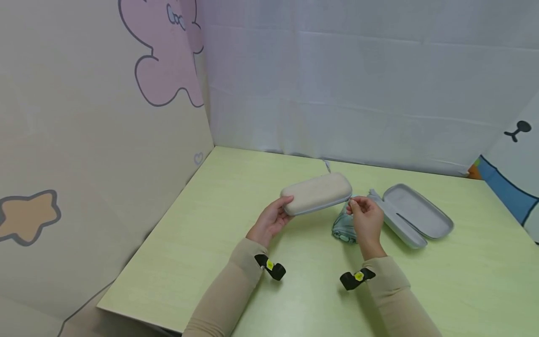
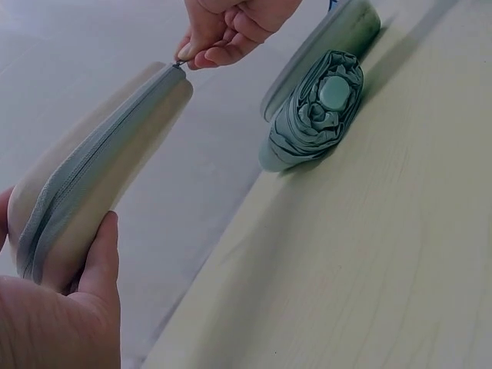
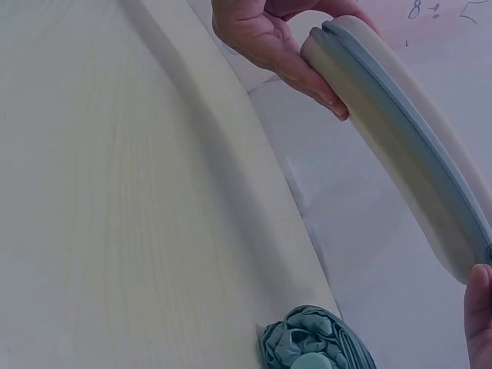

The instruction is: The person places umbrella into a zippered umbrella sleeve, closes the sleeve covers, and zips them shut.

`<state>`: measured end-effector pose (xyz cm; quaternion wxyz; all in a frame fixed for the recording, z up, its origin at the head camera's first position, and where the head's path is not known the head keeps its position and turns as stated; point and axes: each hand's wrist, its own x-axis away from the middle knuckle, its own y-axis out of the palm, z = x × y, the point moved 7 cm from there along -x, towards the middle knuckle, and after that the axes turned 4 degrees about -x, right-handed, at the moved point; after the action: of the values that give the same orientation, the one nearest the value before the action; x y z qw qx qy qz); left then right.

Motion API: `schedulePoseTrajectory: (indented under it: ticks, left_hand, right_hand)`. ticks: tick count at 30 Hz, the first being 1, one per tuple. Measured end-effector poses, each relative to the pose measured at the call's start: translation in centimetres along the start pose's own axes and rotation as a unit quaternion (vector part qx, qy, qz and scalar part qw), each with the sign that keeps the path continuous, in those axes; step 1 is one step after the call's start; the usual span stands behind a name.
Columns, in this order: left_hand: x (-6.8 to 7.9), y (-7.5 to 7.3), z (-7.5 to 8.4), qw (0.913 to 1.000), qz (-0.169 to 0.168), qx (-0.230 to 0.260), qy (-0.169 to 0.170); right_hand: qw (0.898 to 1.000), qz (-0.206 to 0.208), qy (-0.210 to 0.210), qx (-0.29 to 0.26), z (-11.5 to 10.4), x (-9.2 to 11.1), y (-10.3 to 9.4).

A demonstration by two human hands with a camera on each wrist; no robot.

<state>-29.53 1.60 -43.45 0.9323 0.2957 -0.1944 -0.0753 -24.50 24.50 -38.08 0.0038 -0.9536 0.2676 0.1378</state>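
A beige zippered case [image 1: 316,193] with a grey-blue zipper band is held above the table, tilted up toward its right end. My left hand [image 1: 273,221] grips its left end, thumb on the top face. At the other end, my right hand [image 1: 367,220] pinches the zipper pull [image 2: 179,63] between thumb and fingers. The zipper [image 2: 92,161] looks closed along the side seen in the left wrist view. Below and behind the right hand lies a folded teal umbrella [image 2: 315,111], partly hidden in the head view.
An opened grey hard case [image 1: 417,213] lies right of the umbrella, a thin dark strip along its fold. The pale yellow-green table [image 1: 236,187] meets a white sheet [image 1: 358,84] at the back and a cartoon-printed wall [image 1: 92,117] on the left.
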Motion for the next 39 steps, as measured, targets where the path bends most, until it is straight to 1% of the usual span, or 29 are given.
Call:
schedulePoseTrajectory:
  ticks: [12,17,21,29,35,37,39]
  left_hand:
    - [0.0,-0.5,0.4,0.9999,-0.005,-0.009,0.004]
    - [-0.1,-0.9,0.4,0.9998,0.003,-0.021,0.001]
    - [-0.3,-1.3,0.4,0.9995,0.009,-0.030,0.000]
    - [-0.4,-1.7,0.5,0.9987,0.005,-0.048,-0.012]
    - [-0.5,-1.9,0.6,0.9982,-0.009,-0.057,-0.015]
    - [-0.6,-1.8,0.6,0.9991,-0.007,-0.040,-0.015]
    - [-0.9,-1.6,0.5,0.9999,-0.001,-0.004,-0.014]
  right_hand:
    - [1.000,0.009,-0.008,-0.007,-0.1,-0.2,-0.2]
    - [1.000,0.014,-0.013,-0.017,-0.1,-0.3,-0.4]
    - [1.000,0.007,-0.017,-0.017,-0.1,-0.3,-0.3]
    - [1.000,0.002,-0.017,-0.027,-0.1,-0.4,-0.3]
    - [0.999,-0.005,-0.018,-0.027,-0.2,-0.4,-0.4]
    - [1.000,-0.007,-0.018,-0.025,-0.2,-0.3,-0.4]
    - [1.000,-0.007,-0.018,-0.023,-0.2,-0.2,-0.3]
